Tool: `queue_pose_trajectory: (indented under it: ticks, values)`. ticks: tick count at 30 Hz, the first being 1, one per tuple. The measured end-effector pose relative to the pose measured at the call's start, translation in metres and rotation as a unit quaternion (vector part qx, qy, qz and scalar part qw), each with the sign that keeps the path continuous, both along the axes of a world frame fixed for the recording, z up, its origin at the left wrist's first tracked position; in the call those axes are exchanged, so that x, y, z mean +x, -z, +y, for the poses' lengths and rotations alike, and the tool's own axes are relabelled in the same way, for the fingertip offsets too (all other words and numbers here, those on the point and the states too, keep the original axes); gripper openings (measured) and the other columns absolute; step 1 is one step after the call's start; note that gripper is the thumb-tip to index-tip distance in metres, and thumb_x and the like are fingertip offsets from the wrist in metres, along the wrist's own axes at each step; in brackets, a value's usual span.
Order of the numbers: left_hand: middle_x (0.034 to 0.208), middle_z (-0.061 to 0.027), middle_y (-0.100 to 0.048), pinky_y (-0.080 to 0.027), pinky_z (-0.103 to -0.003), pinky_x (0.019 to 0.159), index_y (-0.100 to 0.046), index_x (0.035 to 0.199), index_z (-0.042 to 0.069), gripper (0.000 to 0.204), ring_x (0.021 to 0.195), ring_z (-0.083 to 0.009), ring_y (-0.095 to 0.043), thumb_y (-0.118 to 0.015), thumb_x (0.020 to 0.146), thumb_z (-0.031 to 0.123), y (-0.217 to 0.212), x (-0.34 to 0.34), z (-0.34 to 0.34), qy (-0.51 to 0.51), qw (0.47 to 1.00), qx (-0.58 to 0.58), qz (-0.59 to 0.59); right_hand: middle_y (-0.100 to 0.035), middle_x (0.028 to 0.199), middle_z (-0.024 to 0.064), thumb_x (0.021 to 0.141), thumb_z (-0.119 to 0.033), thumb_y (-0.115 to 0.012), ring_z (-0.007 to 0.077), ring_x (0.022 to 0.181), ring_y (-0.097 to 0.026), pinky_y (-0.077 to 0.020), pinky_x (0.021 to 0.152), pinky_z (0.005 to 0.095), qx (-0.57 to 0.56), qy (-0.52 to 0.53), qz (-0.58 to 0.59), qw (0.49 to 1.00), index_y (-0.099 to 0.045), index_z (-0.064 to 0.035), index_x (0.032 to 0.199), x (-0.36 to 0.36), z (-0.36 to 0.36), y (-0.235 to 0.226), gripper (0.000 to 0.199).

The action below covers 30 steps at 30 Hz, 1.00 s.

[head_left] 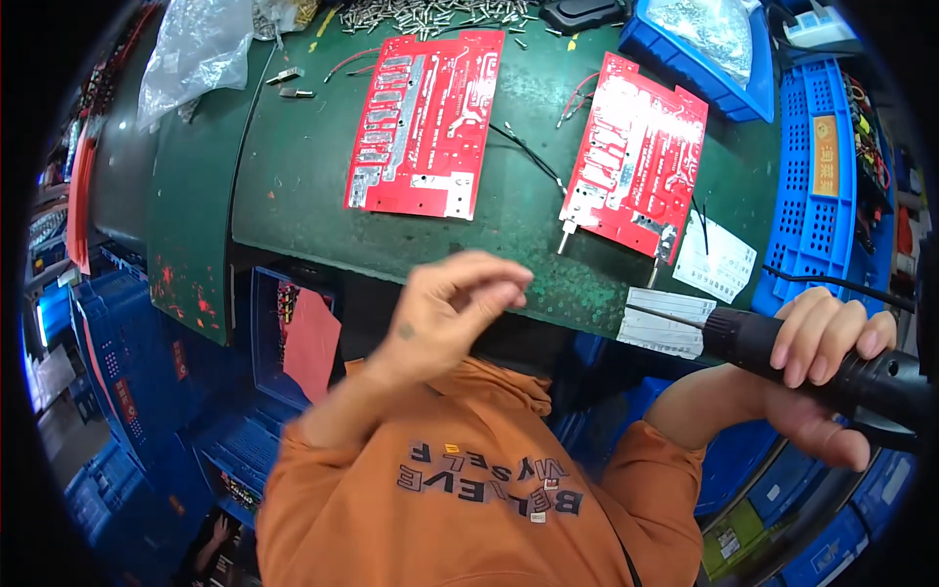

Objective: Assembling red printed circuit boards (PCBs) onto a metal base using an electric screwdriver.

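Note:
My right hand (pixel 827 342) is wrapped round a black electric screwdriver (pixel 748 338), whose thin bit points left over a printed paper slip (pixel 660 323). My left hand (pixel 455 303) hovers at the table's front edge, thumb and fingertips drawn together; anything between them is too small to make out. Beyond the hands, two red circuit boards lie on the green table. The left board (pixel 425 127) sits flat with wires at its far side. From the near edge of the right board (pixel 636 161), a metal post (pixel 566 237) sticks out, and another (pixel 654 271) stands at its corner.
Loose metal pins (pixel 430 15) are heaped at the far edge. A blue bin (pixel 699 59) holding a bag of small parts stands far right, beside a blue perforated crate (pixel 810 186). Clear plastic bags (pixel 201 59) lie far left. Blue crates (pixel 127 362) stand below left.

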<state>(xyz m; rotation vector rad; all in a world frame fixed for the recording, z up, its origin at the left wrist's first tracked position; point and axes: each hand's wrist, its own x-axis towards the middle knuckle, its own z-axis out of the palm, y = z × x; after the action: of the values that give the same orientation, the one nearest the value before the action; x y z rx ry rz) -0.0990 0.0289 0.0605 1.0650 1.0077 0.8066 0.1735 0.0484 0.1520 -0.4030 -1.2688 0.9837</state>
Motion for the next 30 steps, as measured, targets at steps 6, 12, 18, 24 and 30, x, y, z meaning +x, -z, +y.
queue_pose_trajectory:
  ticks: [6,12,18,24,30]
  values:
    - [0.086,-0.0078,-0.061,-0.05,-0.029,0.075,-0.057,0.105,-0.004,0.017,0.079,-0.0143,-0.06,-0.055,0.091,0.005,0.044,0.023,-0.029,-0.07,0.972,-0.157,-0.161,-0.049,0.071,0.0028,0.062,-0.047,-0.081,0.0109,0.056,-0.051,-0.0437,0.053,0.0206,0.002,-0.036,0.069,0.997,-0.041,-0.0012,0.098,-0.017,0.005,-0.003,0.071]
    - [0.082,-0.0052,-0.057,-0.046,-0.03,0.072,-0.057,0.102,0.001,0.017,0.073,-0.0126,-0.053,-0.056,0.092,0.014,0.064,0.036,-0.018,-0.057,0.885,-0.226,-0.403,-0.048,0.073,0.0044,0.071,-0.05,-0.067,0.0148,0.055,-0.05,-0.0449,0.047,0.0254,-0.04,0.043,-0.019,0.998,-0.043,0.0014,0.103,-0.027,-0.002,-0.038,0.065]
    - [0.086,-0.0033,-0.056,-0.043,-0.028,0.071,-0.059,0.104,0.003,0.016,0.073,-0.0109,-0.049,-0.056,0.092,0.013,0.057,0.05,-0.021,-0.057,0.832,-0.266,-0.484,-0.045,0.076,0.0059,0.084,-0.059,-0.052,0.0175,0.056,-0.047,-0.044,0.045,0.0311,-0.024,0.055,-0.038,0.997,-0.042,0.0044,0.107,-0.046,0.004,-0.035,0.069]
    - [0.087,-0.0024,-0.058,-0.043,-0.028,0.071,-0.059,0.104,0.003,0.016,0.074,-0.0107,-0.052,-0.056,0.091,0.013,0.055,0.048,-0.022,-0.045,0.819,-0.272,-0.503,-0.043,0.074,0.005,0.084,-0.058,-0.054,0.0164,0.054,-0.045,-0.0436,0.044,0.031,0.023,-0.008,0.108,0.994,-0.043,0.0035,0.105,-0.057,0.009,-0.025,0.065]
    - [0.082,-0.0032,-0.058,-0.044,-0.03,0.071,-0.059,0.103,0.004,0.016,0.073,-0.0115,-0.052,-0.055,0.092,0.013,0.054,0.051,-0.023,-0.041,0.826,-0.276,-0.489,-0.043,0.074,0.0045,0.084,-0.056,-0.054,0.016,0.054,-0.045,-0.0434,0.045,0.0311,0.019,-0.016,0.11,0.994,-0.043,0.0031,0.104,-0.056,0.009,-0.025,0.064]
